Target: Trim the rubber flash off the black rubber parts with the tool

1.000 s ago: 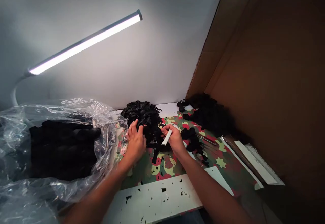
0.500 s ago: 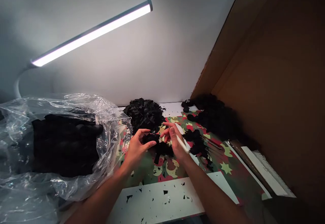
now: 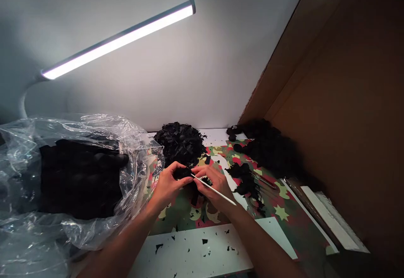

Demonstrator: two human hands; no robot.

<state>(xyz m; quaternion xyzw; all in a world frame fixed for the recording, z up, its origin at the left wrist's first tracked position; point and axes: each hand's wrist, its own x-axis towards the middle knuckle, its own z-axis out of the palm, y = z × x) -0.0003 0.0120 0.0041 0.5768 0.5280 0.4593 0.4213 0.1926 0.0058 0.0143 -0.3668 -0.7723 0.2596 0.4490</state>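
Note:
Between its thumb and fingers, my left hand (image 3: 168,185) grips a small dark piece (image 3: 181,173), rounded and ribbed-looking; its exact kind I cannot make out. My right hand (image 3: 216,187) pinches a thin white stick (image 3: 217,192), whose far end meets the dark piece at the fingertips. The stick slants down to the right across the palm side. Both hands are close together above a patterned sheet. Under them lie black scraps (image 3: 195,196), partly hidden by the fingers.
A heap of black flakes (image 3: 179,143) stands behind the hands. Left is a clear plastic bag (image 3: 139,177) with black pieces inside. Dark rounded pieces (image 3: 271,147) pile against the cardboard wall (image 3: 341,114). Tweezers-like metal tool (image 3: 265,180) lies right. A lamp (image 3: 123,38) hangs above.
My right hand has closed in on the left, and its fingers now pinch the white stick, bringing its end to the dark piece. The left hand keeps its grip.

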